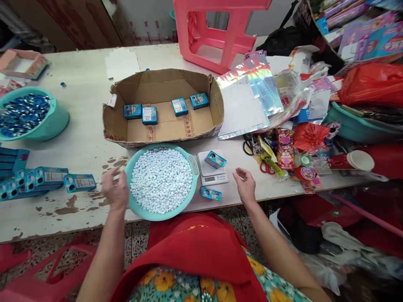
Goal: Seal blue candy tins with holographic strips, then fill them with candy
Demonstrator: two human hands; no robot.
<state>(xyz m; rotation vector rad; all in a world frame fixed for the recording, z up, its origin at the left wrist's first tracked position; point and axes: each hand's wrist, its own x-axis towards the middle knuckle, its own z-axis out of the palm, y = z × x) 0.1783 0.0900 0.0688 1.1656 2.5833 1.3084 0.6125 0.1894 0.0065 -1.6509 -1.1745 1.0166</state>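
Note:
My left hand (115,188) is slightly blurred beside the left rim of a turquoise basin (128,197), fingers loosely apart and nothing visible in them. Small pale blue-white candies (161,180) fill the basin. To the right, my right hand (245,184) hovers at the table's front edge, its fingers bent but apart, holding nothing. Between basin and right hand sits a white digital scale (214,179) with a small blue box (215,160) on its plate. Another blue box (210,193) lies just in front of the scale, apart from my right hand.
Behind the basin, an open cardboard box (163,86) contains several blue boxes. More blue boxes (52,175) lie at left, near a turquoise tub (53,121) of blue wrapped pieces. Scissors (248,144), packets and silvery sheets (267,88) clutter the right. A pink stool (225,46) stands behind.

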